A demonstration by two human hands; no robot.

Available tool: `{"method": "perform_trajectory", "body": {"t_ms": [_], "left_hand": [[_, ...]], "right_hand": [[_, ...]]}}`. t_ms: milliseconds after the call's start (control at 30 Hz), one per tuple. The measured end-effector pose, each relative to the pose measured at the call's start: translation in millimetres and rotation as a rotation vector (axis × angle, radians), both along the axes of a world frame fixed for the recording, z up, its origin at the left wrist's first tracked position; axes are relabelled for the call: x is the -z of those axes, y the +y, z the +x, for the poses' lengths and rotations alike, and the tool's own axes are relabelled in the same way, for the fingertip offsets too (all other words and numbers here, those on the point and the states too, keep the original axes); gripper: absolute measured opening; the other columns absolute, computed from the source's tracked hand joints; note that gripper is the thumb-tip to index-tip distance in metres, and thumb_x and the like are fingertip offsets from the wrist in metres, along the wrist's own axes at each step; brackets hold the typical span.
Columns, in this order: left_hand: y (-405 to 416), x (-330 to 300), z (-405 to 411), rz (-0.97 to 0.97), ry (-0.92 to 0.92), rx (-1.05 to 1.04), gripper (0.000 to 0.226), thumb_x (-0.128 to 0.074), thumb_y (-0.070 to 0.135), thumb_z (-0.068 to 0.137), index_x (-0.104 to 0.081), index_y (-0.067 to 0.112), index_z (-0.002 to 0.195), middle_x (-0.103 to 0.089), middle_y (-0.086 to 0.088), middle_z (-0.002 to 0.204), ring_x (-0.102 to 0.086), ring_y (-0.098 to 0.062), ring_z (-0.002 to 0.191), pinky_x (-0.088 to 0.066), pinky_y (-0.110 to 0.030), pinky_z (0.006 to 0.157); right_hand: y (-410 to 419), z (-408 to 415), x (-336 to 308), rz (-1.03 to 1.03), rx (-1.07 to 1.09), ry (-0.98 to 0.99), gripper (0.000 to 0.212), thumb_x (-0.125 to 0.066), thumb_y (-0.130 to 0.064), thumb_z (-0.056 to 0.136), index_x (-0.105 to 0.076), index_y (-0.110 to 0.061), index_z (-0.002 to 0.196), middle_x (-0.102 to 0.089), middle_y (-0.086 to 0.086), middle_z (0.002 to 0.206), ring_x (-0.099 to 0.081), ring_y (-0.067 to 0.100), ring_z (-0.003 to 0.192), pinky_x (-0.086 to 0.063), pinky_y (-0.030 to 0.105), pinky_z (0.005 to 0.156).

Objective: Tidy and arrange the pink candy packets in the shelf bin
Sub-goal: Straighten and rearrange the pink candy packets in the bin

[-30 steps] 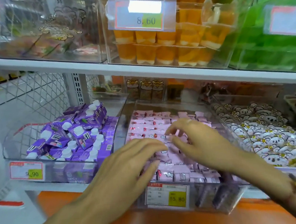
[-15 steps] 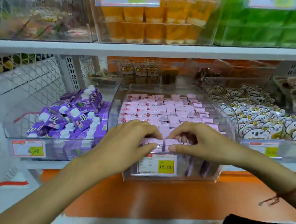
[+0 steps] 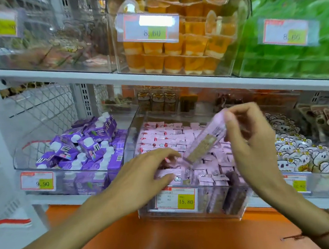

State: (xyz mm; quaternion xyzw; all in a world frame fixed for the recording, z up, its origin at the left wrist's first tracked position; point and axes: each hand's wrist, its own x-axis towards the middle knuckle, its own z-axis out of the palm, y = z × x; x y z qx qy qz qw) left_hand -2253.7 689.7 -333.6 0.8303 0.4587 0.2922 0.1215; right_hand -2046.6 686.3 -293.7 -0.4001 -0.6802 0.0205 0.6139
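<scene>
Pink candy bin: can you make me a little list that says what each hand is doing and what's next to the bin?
bin: clear shelf bin, price tag 15.80 on the front
contents: pink candy packets, rows at the back, jumbled at the front
right hand: pinches one long pink packet, lifted above the bin and tilted
left hand: fingers rest on packets at the front of the bin; grip unclear
left neighbour: purple cartons, tag 9.90
right neighbour: white bear-face sweets
shelf above: orange jelly cups
</scene>
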Motion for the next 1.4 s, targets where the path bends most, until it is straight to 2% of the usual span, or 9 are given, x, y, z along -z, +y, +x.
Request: {"method": "perform_trajectory", "body": {"t_ms": [133,367,533,633,867,1033,1167,1267,1400], "left_hand": [[-3,-7,3,0.172,-0.250,0.058,0.088,-0.071,0.016,0.077,-0.021,0.052,0.140,-0.024,0.040,0.131,-0.044,0.015,0.109,-0.054,-0.026,0.078],[-12,-12,3,0.295,-0.302,0.186,0.042,-0.067,0.017,0.081,-0.060,0.038,0.116,-0.062,0.021,0.116,-0.058,-0.004,0.109,-0.054,-0.024,0.076],[-13,-21,11,-0.170,-0.793,0.041,0.030,-0.071,0.038,0.070,-0.070,0.025,0.096,-0.074,0.011,0.084,-0.069,-0.006,0.070,-0.054,-0.018,0.057],[-10,-20,11,-0.375,-0.894,-0.038,0.038,-0.068,0.042,0.068,-0.071,0.014,0.094,-0.075,-0.001,0.075,-0.067,-0.009,0.061,-0.051,-0.017,0.051],[-12,-17,16,-0.399,-0.820,-0.006,0.035,-0.068,0.047,0.067,-0.072,0.021,0.091,-0.074,0.000,0.079,-0.069,-0.009,0.067,-0.059,-0.032,0.060],[-5,-11,13,-0.212,-0.711,-0.004,0.038,-0.068,0.048,0.068,-0.062,0.034,0.103,-0.067,0.015,0.092,-0.064,0.002,0.078,-0.052,-0.015,0.065],[-1,1,2,-0.060,-0.330,-0.047,0.029,-0.070,0.036,0.081,-0.055,0.041,0.105,-0.058,0.027,0.096,-0.059,0.002,0.087,-0.053,-0.030,0.078],[-3,6,0,0.060,0.059,-0.004,0.031,-0.062,0.041,0.087,-0.050,0.045,0.115,-0.056,0.031,0.109,-0.049,0.010,0.103,-0.049,-0.033,0.084],[0,4,-1,0.103,0.183,-0.022,0.027,-0.056,0.045,0.088,-0.056,0.042,0.115,-0.058,0.024,0.111,-0.045,0.004,0.106,-0.043,-0.027,0.079]], "right_hand": [[2,5,2,-0.361,-0.122,0.475,0.015,-0.048,-0.020,0.098,-0.056,-0.018,0.085,-0.064,0.004,0.079,-0.062,0.020,0.073,-0.055,0.028,0.062],[3,-6,15,-0.870,-0.474,0.818,0.018,-0.046,-0.012,0.097,-0.061,-0.003,0.092,-0.071,0.001,0.067,-0.067,0.007,0.059,-0.052,0.015,0.053],[1,-1,14,-0.664,-0.106,0.252,0.032,-0.047,-0.047,0.091,-0.058,-0.019,0.098,-0.062,-0.008,0.094,-0.057,0.001,0.082,-0.042,0.020,0.070],[-8,-3,8,-0.438,-0.162,0.025,0.033,-0.048,-0.056,0.086,-0.056,-0.033,0.107,-0.058,-0.018,0.106,-0.052,-0.009,0.098,-0.039,0.008,0.079],[-10,-13,19,-0.304,-0.204,-0.474,0.049,-0.048,-0.048,0.091,-0.046,-0.029,0.135,-0.053,-0.013,0.123,-0.042,0.000,0.117,-0.032,0.018,0.098],[-3,-9,18,-0.389,-0.373,-0.052,0.029,-0.066,-0.026,0.084,-0.054,-0.026,0.111,-0.065,-0.021,0.094,-0.061,-0.001,0.089,-0.047,0.014,0.077],[8,4,21,-0.531,-0.441,0.341,0.049,-0.066,-0.023,0.080,-0.042,-0.016,0.123,-0.065,-0.013,0.105,-0.069,0.003,0.088,-0.055,0.025,0.086],[6,6,28,-0.556,-0.438,0.289,0.058,-0.065,-0.023,0.081,-0.030,-0.038,0.124,-0.054,-0.003,0.119,-0.071,0.009,0.087,-0.055,0.024,0.084],[5,4,37,-0.515,-0.406,0.038,0.051,-0.063,-0.026,0.084,-0.031,-0.042,0.121,-0.052,-0.019,0.100,-0.069,0.006,0.076,-0.052,0.014,0.070]]}}
